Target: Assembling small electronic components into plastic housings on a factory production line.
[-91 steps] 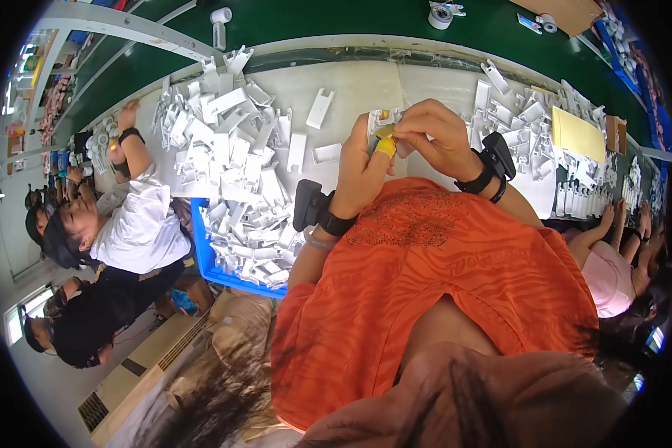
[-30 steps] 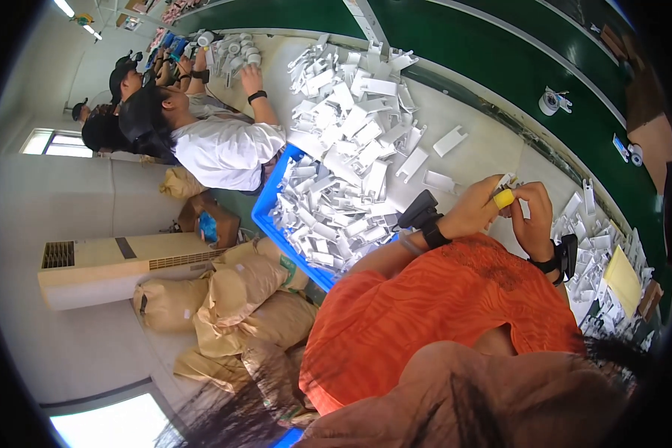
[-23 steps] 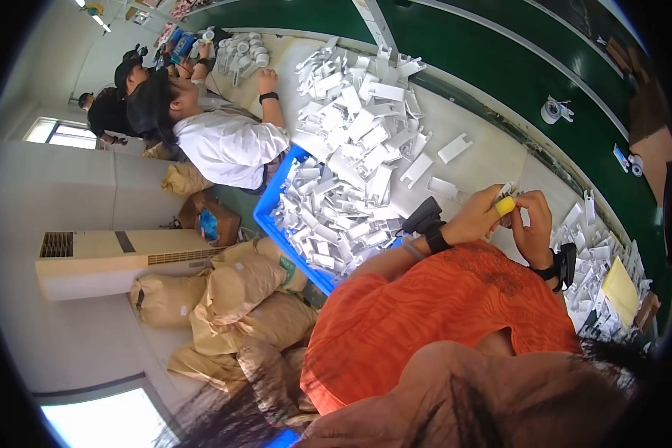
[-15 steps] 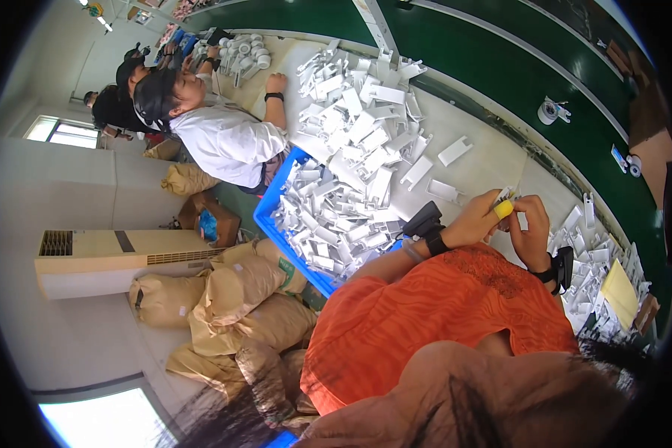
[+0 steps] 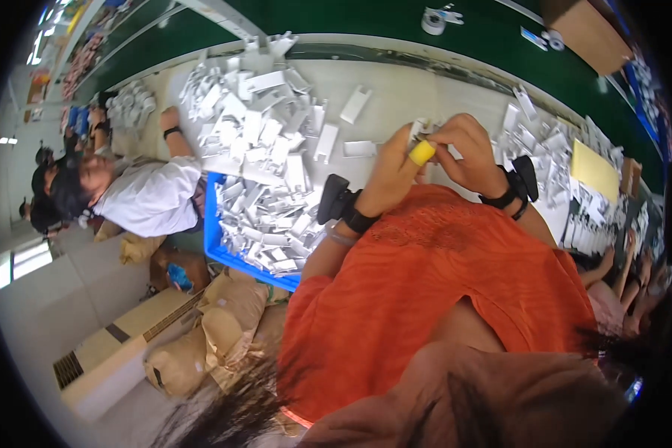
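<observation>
My left hand (image 5: 390,173) is closed, with a yellow wrap (image 5: 422,153) around one of its digits. A small white plastic part (image 5: 421,127) sticks out past its fingertips; most of that part is hidden by the fingers. Pressed close against it, my right hand (image 5: 470,155) has its fingers bent and pinched together; what lies between them, if anything, is too small to make out. Both hands are held in front of my chest, over the near side of the pale table (image 5: 396,82). Loose white channel-shaped plastic pieces (image 5: 359,148) lie just left of my left hand.
A large heap of white pieces (image 5: 265,104) covers the table's left, above a blue bin (image 5: 215,224) full of them. More pieces (image 5: 537,142) and a yellow sheet (image 5: 594,170) lie right. A co-worker in white (image 5: 153,196) sits left, near brown sacks (image 5: 178,366).
The view has turned toward the right, so heap, bin and co-worker sit further left and people's arms show at the right edge. My hands stay together, close in front of me.
</observation>
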